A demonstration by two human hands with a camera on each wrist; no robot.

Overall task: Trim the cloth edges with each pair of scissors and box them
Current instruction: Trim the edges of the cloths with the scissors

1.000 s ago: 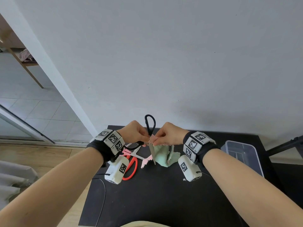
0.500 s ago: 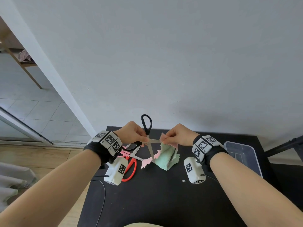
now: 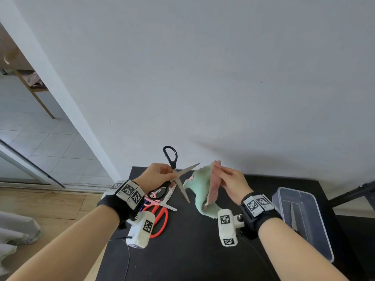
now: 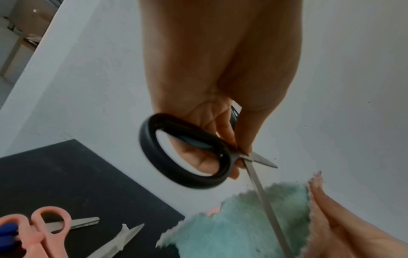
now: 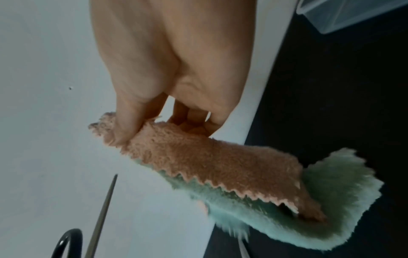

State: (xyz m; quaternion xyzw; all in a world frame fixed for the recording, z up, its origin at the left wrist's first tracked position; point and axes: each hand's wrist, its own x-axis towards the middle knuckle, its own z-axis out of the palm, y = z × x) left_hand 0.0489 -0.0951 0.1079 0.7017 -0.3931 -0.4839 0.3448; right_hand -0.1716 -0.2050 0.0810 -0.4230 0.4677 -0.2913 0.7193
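The left hand (image 3: 157, 175) grips the black-handled scissors (image 3: 176, 175) with fingers curled through the lower loop, and the blades stand wide apart: one points up and toward the right hand, the other slants down toward the table (image 3: 203, 250). The right hand (image 3: 229, 182) pinches the upper corner of the cloth (image 3: 205, 191), thumb on the pink face and fingers behind it, so the piece hangs down from that pinch with its mint-green side turned toward the scissors. The cloth lies just beside the open blades, to their right, apart from them, its long axis running downward and its zigzag left edge nearest the steel. The cut probably calls for bringing that edge into the mouth between the blades, and the left hand is the nearer one to close the gap. Other scissors (image 3: 160, 211) lie on the table under the left wrist; the clear box (image 3: 324, 240) sits at the far right, beyond the right wrist.
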